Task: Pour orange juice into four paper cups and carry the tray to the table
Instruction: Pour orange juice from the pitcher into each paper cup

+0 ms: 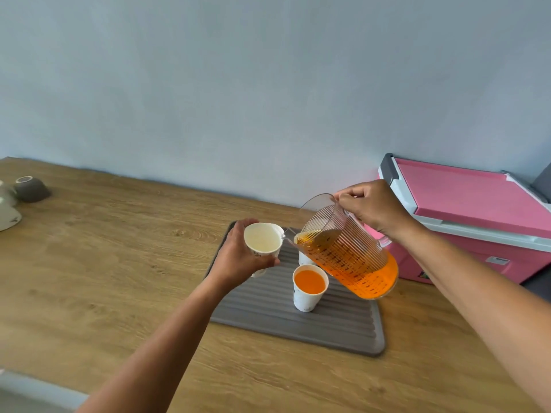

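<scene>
My left hand (238, 257) grips an empty white paper cup (263, 241), lifted above the left side of the grey ribbed tray (298, 329). My right hand (374, 208) holds the handle of a clear ribbed jug (346, 248) of orange juice, tilted with its spout touching the cup's rim. No juice shows inside the lifted cup. A paper cup full of juice (309, 286) stands on the tray. Another cup (303, 257) stands behind it, mostly hidden by the jug. A further cup (258, 273) peeks out under my left hand.
The tray lies on a wooden counter (119, 263) against a blue-grey wall. A pink storage box (477, 216) with a grey-white lid stands close behind the jug on the right. Upturned bowls (31, 189) sit at the far left edge.
</scene>
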